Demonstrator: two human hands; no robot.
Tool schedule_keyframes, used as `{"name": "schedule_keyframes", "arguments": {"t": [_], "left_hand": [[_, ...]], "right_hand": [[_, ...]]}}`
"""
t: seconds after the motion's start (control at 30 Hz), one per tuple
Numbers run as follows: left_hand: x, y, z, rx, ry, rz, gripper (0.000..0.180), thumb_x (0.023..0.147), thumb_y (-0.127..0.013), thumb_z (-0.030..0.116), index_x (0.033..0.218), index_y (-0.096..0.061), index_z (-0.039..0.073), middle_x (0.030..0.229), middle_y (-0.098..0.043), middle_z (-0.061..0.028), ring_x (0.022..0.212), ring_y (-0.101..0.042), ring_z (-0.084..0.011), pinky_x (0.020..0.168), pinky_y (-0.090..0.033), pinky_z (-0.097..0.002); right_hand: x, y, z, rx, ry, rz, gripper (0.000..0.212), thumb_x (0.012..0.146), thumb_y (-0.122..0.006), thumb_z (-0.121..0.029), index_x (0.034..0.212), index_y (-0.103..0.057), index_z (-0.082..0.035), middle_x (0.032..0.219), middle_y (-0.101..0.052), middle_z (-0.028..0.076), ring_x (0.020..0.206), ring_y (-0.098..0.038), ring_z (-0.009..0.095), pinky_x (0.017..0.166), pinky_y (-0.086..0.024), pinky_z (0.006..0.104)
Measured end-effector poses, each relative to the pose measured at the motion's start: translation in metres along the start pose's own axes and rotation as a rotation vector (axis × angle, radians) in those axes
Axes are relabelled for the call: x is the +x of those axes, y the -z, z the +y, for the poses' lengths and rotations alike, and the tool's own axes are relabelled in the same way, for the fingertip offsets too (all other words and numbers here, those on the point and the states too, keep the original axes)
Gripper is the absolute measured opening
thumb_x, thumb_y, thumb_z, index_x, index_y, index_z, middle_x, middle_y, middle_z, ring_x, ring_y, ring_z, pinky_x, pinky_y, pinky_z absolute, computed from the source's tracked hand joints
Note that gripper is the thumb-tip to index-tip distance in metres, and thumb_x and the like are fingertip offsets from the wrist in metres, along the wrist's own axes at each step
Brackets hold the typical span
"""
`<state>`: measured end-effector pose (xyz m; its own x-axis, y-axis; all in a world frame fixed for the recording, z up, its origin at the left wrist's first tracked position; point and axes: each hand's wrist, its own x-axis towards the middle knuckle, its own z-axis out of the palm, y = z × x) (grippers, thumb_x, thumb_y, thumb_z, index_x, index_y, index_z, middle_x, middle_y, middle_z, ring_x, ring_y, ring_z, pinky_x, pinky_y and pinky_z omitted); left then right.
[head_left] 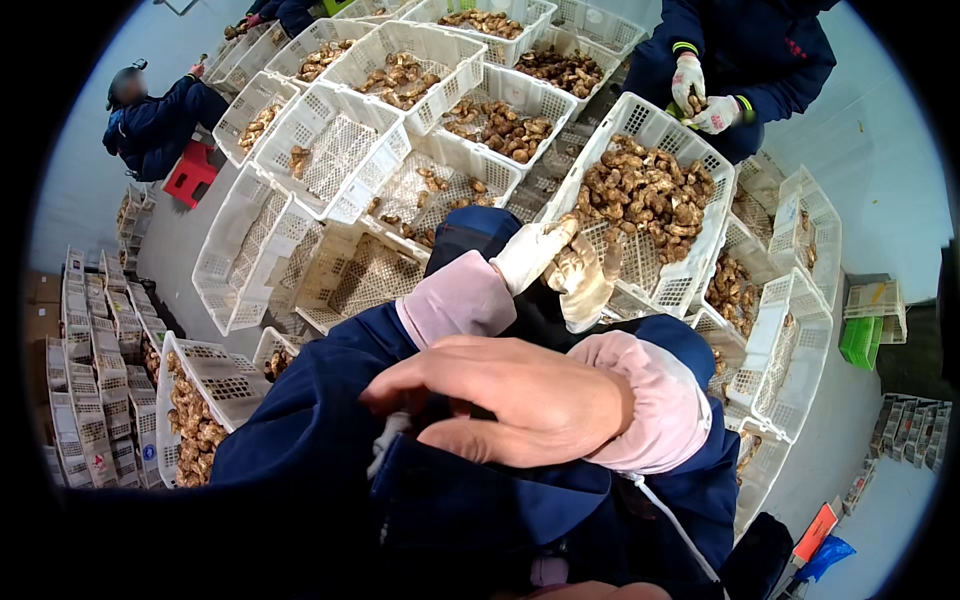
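Observation:
My left hand [525,258], in a white glove, reaches forward over my knee. Its closed fingers grip a soiled whitish glove [588,285] that dangles beside the mushroom crate. Across my front lies my right hand [530,398], bare, with a pink cuff at its wrist. The fingers are bent and the thumb stands apart from them, above my dark blue jacket [490,495]. A small greyish-white piece of cloth [388,440] shows at the jacket near those fingertips; I cannot tell whether they touch it. Ahead, a white crate [722,190] holds a heap of brown mushrooms [645,190].
More white crates [345,145], some with mushrooms, spread ahead and to both sides. Opposite, a co-worker's gloved hands [700,100] hold mushrooms. Another person [150,125] sits far left by a red stool [190,173]. Stacked crates [95,380] line the left; a green crate [860,340] stands right.

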<state>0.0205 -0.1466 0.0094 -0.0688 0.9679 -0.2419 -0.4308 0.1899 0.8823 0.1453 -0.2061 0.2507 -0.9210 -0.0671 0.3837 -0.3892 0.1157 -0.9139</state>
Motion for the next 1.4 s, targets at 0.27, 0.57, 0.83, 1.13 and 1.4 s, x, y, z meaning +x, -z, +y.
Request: {"name": "schedule_keyframes", "arguments": {"t": [0.27,0.57,0.83,1.13,1.4], "left_hand": [[-0.005,0.002,0.003,0.118,-0.023,0.019,0.03,0.102,-0.057,0.029,0.106,-0.067,0.001,0.092,-0.068,-0.0007,0.079,-0.062,-0.008,0.071,-0.052,-0.0251],[0.003,0.0,-0.007,0.098,-0.079,0.102,0.026,0.102,-0.056,0.024,0.107,-0.067,0.001,0.09,-0.068,-0.0015,0.078,-0.063,-0.0092,0.07,-0.052,-0.0255],[0.008,0.003,-0.014,0.097,-0.051,0.064,0.027,0.102,-0.055,0.024,0.103,-0.068,0.001,0.089,-0.069,-0.0031,0.074,-0.064,-0.0107,0.069,-0.053,-0.0269],[0.004,0.008,-0.009,0.208,-0.148,0.064,0.033,0.104,-0.052,0.03,0.096,-0.07,0.004,0.083,-0.069,-0.0004,0.07,-0.06,-0.0077,0.065,-0.05,-0.0254],[-0.026,-0.004,0.018,0.186,-0.05,0.062,0.032,0.103,-0.054,0.032,0.103,-0.069,0.004,0.088,-0.069,-0.0017,0.075,-0.061,-0.0087,0.068,-0.049,-0.0245]], "right_hand": [[0.015,-0.013,0.008,0.008,-0.11,-0.07,0.068,0.086,-0.067,-0.009,0.146,-0.035,0.0,0.128,-0.057,0.018,0.107,-0.061,0.03,0.091,-0.049,0.0375],[0.016,-0.018,0.001,-0.155,0.208,0.222,0.036,0.083,-0.072,-0.007,0.118,-0.065,-0.002,0.1,-0.066,0.009,0.081,-0.063,0.029,0.068,-0.051,0.039],[0.013,-0.018,0.002,-0.114,0.366,0.211,0.016,0.085,-0.065,-0.003,0.098,-0.068,0.005,0.086,-0.066,0.011,0.075,-0.064,0.029,0.064,-0.053,0.0365],[-0.013,0.021,0.046,-0.471,0.359,0.263,0.012,0.082,-0.064,0.0,0.091,-0.069,-0.006,0.082,-0.068,0.0,0.071,-0.062,0.02,0.073,-0.046,0.0326],[-0.032,0.035,0.069,-0.464,0.249,0.412,0.012,0.094,-0.065,-0.019,0.091,-0.071,-0.009,0.076,-0.064,0.0,0.069,-0.054,0.021,0.072,-0.042,0.0333]]}}
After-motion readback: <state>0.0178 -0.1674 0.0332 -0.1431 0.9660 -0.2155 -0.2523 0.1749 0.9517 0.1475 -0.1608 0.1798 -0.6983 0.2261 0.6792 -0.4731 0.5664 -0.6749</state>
